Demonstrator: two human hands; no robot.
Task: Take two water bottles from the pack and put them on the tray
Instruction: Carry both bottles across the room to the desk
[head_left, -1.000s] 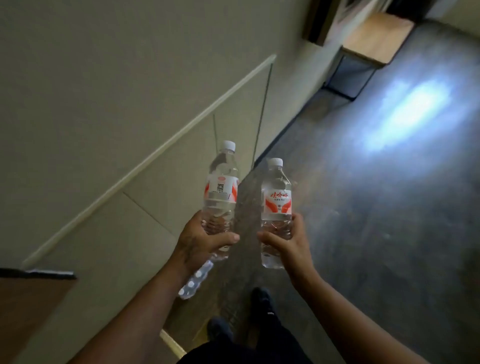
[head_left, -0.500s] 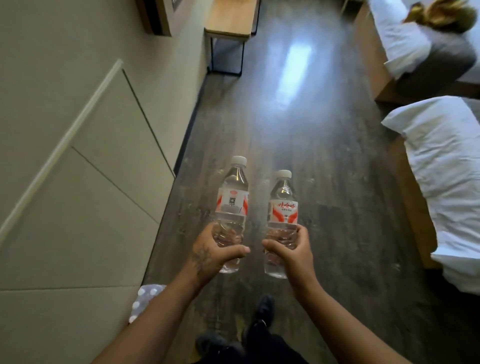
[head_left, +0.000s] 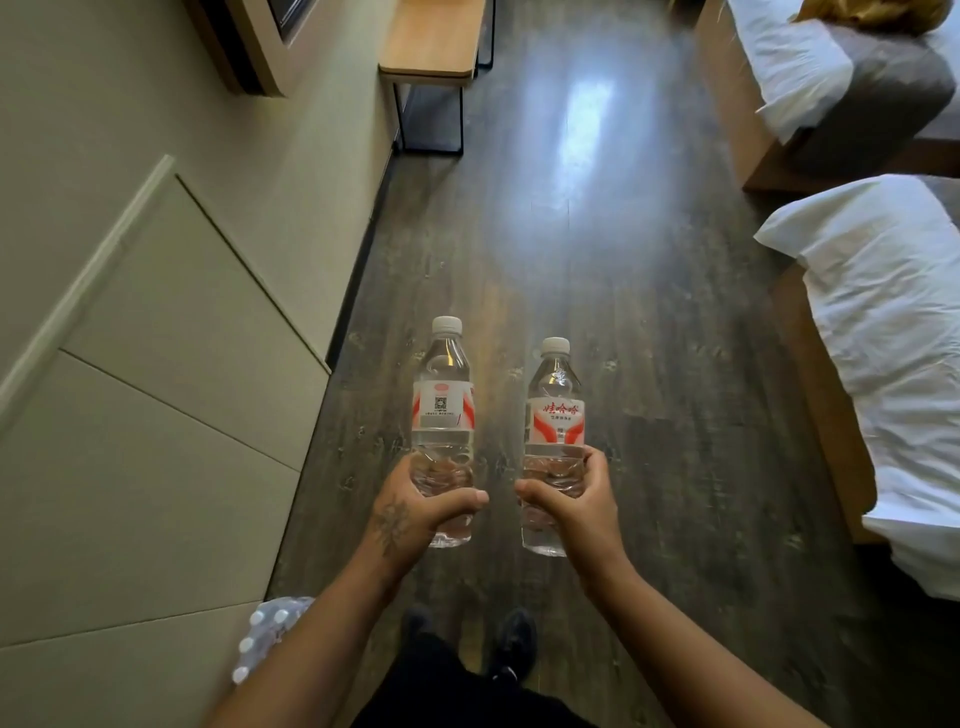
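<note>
A person looks down at two bare hands held out in front of the body, each carrying one clear water bottle upright above a dark wood-look floor (head_left: 649, 364). The left hand (head_left: 415, 512) wraps around the lower half of the left bottle (head_left: 442, 415), fingers curled behind it and thumb pressed across the front. The right hand (head_left: 574, 512) grips the right bottle (head_left: 555, 431) the same way, thumb across the front, fingers closed round the back. Both bottles have white caps and red-and-white labels; they stand side by side, near each other but not touching. At 7 o'clock, low by the wall (head_left: 130, 364) and partly hidden behind the left forearm, lies the plastic-wrapped pack of bottles (head_left: 265, 634). At 12 o'clock, far ahead along the wall, stands a wooden tabletop (head_left: 431, 41) on black legs. At 3 o'clock is a bed (head_left: 893, 338) with white bedding. Dark shoes (head_left: 514, 644) show at 6 o'clock.
</note>
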